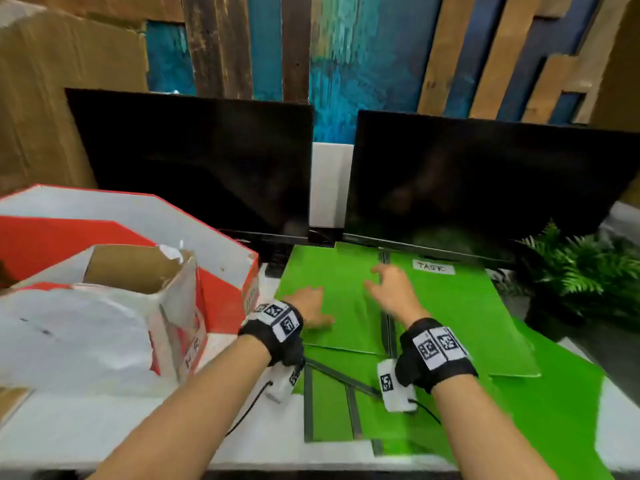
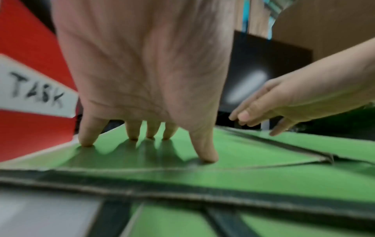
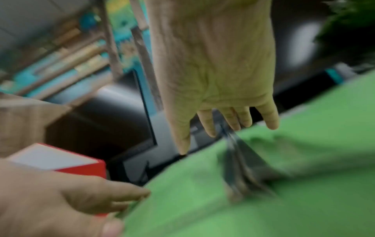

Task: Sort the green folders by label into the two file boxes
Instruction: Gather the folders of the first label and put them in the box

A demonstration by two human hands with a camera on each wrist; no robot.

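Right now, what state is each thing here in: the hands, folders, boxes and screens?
Left hand: open, fingertips pressing the top green folder.
Right hand: open, above the folders.
Labelled folder: flat, closed, label reads TASK.
Near file box: torn, open-topped.
Far file box: labelled TASK.
Monitors: dark.

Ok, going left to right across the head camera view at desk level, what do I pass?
Torn white-and-red cardboard file box → red-and-white file box → left hand pressing a green folder → right hand → green folder labelled TASK → green fern plant.
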